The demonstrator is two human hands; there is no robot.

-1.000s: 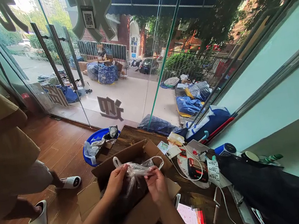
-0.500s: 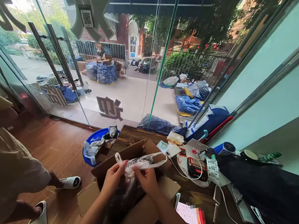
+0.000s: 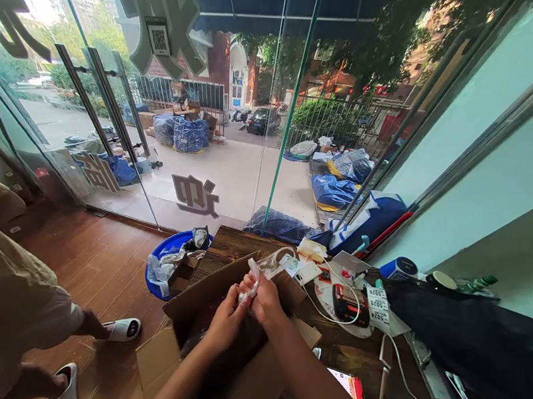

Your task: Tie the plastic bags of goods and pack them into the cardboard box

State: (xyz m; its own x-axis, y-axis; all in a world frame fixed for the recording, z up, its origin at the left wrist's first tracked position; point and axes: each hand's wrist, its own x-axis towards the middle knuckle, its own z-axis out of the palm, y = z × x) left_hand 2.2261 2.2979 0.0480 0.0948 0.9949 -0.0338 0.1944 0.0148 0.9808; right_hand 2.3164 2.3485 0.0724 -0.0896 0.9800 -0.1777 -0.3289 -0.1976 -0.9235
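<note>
My left hand (image 3: 229,316) and my right hand (image 3: 266,297) meet above an open cardboard box (image 3: 255,383). Both are closed on a clear plastic bag (image 3: 272,262), bunched and twisted between the fingers. One loop of the bag sticks out past my right hand toward the upper right. Dark contents lie in the shadow of the box under my wrists; what they are I cannot make out. A box flap (image 3: 158,365) is folded out at the left.
Right of the box lie a phone (image 3: 348,389), a red and black label printer (image 3: 348,304), a label roll (image 3: 378,303) and a white cable. A blue bin (image 3: 157,291) holds plastic waste. At the left stands a person (image 3: 4,302) in sandals, before the glass door.
My hands have come together and shifted slightly right. The bag's handles, spread out before, are now gathered and twisted tight. My right forearm covers more of the phone.
</note>
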